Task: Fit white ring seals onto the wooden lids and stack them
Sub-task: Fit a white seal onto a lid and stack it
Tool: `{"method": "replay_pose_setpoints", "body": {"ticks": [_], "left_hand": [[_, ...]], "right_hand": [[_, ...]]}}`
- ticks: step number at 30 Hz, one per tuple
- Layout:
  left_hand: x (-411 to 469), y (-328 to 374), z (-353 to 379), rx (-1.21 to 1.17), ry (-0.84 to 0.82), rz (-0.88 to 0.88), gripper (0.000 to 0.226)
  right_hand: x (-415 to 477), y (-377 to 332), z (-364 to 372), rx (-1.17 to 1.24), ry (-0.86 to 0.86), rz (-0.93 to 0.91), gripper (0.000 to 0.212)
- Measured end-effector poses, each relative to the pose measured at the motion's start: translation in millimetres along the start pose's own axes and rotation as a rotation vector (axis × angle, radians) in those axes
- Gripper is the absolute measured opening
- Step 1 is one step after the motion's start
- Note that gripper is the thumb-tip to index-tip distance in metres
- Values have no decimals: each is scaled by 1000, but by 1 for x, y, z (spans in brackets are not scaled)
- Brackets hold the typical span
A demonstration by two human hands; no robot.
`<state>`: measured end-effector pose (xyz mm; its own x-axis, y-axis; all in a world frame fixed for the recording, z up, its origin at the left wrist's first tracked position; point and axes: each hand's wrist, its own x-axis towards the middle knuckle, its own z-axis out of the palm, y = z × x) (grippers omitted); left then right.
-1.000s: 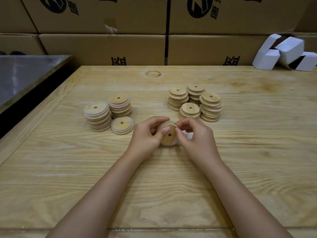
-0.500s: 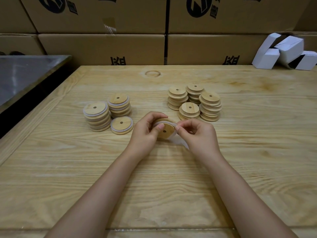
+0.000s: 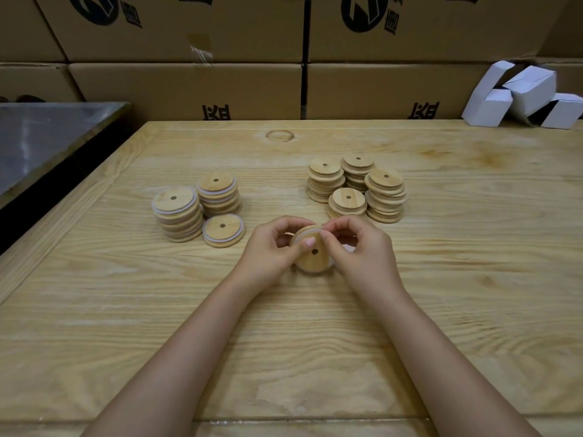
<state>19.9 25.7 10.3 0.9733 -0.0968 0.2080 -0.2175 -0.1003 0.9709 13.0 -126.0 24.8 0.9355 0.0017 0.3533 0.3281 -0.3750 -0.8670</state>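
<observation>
Pale pine planks make up the table (image 3: 441, 326), with printed cardboard boxes (image 3: 189, 89) stacked like a wall along its far edge. Both hands meet near the middle of the table, and the directions below are taken from there.

The left hand (image 3: 268, 250) holds a round wooden lid (image 3: 310, 258) tilted up off the table, its face with the small centre hole turned toward the camera. The fingers are curled round the far rim and the thumb is pressed flat on the face just above the hole. The right hand (image 3: 362, 253) is bent in from 3 o'clock. Its thumb and forefinger pinch a thin white ring (image 3: 310, 231) where it runs along the lid's upper rim, at about 12 o'clock on the lid. A pale line also shows along the lid's lower edge, but the right hand hides the right side, so I cannot tell whether the ring sits in place all the way round.

At 10 o'clock stand the ringed lids: a tall pile (image 3: 178, 212), a second pile (image 3: 218, 192) just behind it, and a low one (image 3: 223, 230) nearest the hands, each showing white bands between the wood. At 1 o'clock is a tight cluster of four bare piles (image 3: 385, 197), touching or nearly so, with no white visible.

Further off, a grey metal top (image 3: 47, 143) lies at 10 o'clock beyond the table's left edge, and some folded white cartons (image 3: 523, 99) lean together at 2 o'clock against the boxes.
</observation>
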Motion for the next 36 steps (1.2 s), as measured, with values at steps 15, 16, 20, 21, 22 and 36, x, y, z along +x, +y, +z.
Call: {"method": "replay_pose_setpoints", "body": {"ticks": [15, 16, 20, 21, 22, 36], "left_hand": [[4, -1, -5, -65, 55, 5, 29], [4, -1, -5, -61, 55, 7, 30], [4, -2, -5, -60, 51, 13, 30], [4, -3, -5, -57, 45, 15, 30], [4, -3, -6, -58, 37, 17, 29], [5, -8, -11, -93, 98, -21, 23]], "right_hand": [[1, 2, 4, 99, 75, 105, 14], [2, 3, 4, 136, 67, 132, 15], [4, 4, 0, 195, 33, 167, 15], [4, 4, -1, 202, 23, 170, 15], [5, 4, -2, 204, 12, 171, 14], [1, 3, -2, -7, 17, 61, 12]]}}
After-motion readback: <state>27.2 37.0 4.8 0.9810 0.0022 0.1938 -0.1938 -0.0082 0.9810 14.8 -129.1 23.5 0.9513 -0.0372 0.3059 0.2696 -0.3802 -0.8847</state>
